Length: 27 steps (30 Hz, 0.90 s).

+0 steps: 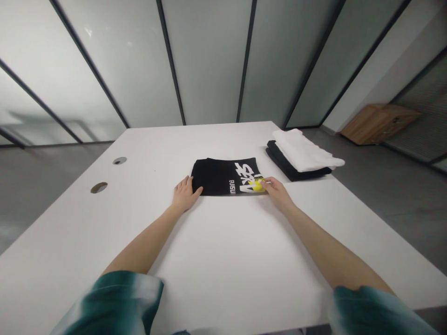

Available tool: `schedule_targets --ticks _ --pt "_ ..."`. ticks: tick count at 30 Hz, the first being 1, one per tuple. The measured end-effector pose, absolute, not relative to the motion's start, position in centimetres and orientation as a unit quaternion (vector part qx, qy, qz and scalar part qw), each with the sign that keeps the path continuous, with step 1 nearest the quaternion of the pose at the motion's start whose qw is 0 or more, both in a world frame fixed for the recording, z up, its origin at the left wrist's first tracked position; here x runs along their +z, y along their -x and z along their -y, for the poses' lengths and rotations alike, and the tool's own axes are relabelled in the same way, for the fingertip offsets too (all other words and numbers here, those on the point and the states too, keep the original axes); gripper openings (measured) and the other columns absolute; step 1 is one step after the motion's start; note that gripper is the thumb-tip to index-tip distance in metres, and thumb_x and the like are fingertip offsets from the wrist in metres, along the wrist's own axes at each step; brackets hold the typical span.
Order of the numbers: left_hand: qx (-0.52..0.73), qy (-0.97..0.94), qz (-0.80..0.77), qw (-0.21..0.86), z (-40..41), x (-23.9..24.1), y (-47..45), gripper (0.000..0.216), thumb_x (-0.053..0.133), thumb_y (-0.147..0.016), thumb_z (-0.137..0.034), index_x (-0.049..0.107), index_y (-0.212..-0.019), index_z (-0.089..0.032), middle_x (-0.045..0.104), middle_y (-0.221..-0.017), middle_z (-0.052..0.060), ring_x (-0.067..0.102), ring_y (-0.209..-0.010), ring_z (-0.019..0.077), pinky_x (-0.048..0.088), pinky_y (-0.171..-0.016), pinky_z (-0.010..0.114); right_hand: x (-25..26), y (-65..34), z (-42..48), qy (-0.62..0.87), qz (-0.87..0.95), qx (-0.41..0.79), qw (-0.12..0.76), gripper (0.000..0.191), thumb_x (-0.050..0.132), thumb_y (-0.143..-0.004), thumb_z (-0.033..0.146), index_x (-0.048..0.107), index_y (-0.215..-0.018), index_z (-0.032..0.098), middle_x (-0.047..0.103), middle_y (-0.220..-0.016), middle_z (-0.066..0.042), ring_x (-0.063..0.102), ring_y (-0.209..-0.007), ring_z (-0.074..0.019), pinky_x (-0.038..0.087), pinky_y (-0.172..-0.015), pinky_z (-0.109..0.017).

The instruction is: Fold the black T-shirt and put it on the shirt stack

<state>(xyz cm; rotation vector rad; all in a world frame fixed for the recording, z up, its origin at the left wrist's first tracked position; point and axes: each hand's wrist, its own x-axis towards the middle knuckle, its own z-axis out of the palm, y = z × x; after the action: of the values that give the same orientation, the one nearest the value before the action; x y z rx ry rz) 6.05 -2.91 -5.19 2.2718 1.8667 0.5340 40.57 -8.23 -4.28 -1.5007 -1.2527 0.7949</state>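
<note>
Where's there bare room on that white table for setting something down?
The widest bare patch of the white flat table lies between the forearms, nearer than the folded black printed cloth. Another lies between the left hand and the two round holes. Right of that cloth it's crowded: the right hand, then the folded white-and-black fabric stack.

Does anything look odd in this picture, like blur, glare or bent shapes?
In the head view, the green-and-white sleeves look smeared, while the folded black cloth is sharper; a small glint shows on the frosted panels at upper left; their dark frame bars fan outward, suggesting wide-angle stretching; faint, soft shadows lie beside the forearms on the white table.
</note>
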Motion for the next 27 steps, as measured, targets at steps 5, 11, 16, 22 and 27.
schedule_targets --ticks 5,11,16,22,27 --pt "0.173 -0.759 -0.623 0.073 3.1 -5.0 -6.1 0.07 0.044 -0.092 -0.057 0.038 -0.147 -0.014 0.04 -0.153 0.02 0.039 -0.14 0.0351 0.03 -0.114 0.048 -3.9 -40.9 8.3 0.647 0.489 0.322 0.489 0.03 0.063 -0.066 0.049 0.056 -0.077 0.022 0.062 -0.059 0.001 0.052 -0.057 -0.0167 0.036 -0.054 -0.027" --pt "0.169 -0.764 -0.62 0.058 3.1 -5.2 -6.1 0.072 0.05 -0.089 -0.055 0.036 -0.149 -0.017 0.04 -0.154 0.018 0.041 -0.138 0.0359 0.032 -0.112 0.048 -4.0 -41.0 8.9 0.7 0.571 0.184 0.388 0.021 0.055 -0.069 0.032 0.061 -0.086 0.022 0.065 -0.057 0.002 0.05 -0.048 -0.0168 0.036 -0.054 -0.029" --pt "0.168 -0.808 -0.563 0.038 3.4 -4.9 -6.2 0.067 0.049 -0.092 -0.043 0.032 -0.152 -0.021 0.033 -0.159 0.014 0.035 -0.143 0.0325 0.032 -0.114 0.048 -3.7 -41.2 9.0 0.698 0.608 0.0 0.378 0.031 0.051 -0.077 0.031 0.065 -0.103 0.02 0.073 -0.091 -0.009 0.065 -0.085 -0.0261 0.047 -0.078 -0.037" --pt "0.125 -0.876 -0.463 0.049 3.7 -4.5 -6.6 0.058 0.043 -0.096 -0.048 0.041 -0.149 -0.026 0.028 -0.162 0.007 0.021 -0.15 0.029 0.019 -0.12 0.048 -3.8 -40.1 9.1 0.555 0.777 -0.011 0.298 0.039 0.047 -0.09 0.04 0.067 -0.118 0.02 0.063 -0.131 -0.012 0.052 -0.125 -0.029 0.038 -0.105 -0.045" --pt "0.081 -0.874 -0.474 0.077 3.5 -4.8 -6.5 0.059 0.036 -0.097 -0.053 0.042 -0.149 -0.026 0.027 -0.163 0.006 0.018 -0.151 0.0287 0.018 -0.12 0.05 -4.0 -40.0 9.0 0.623 0.762 0.019 0.178 0.038 0.041 -0.096 0.038 0.073 -0.081 0.022 0.073 -0.093 -0.009 0.065 -0.091 -0.0253 0.046 -0.083 -0.038"
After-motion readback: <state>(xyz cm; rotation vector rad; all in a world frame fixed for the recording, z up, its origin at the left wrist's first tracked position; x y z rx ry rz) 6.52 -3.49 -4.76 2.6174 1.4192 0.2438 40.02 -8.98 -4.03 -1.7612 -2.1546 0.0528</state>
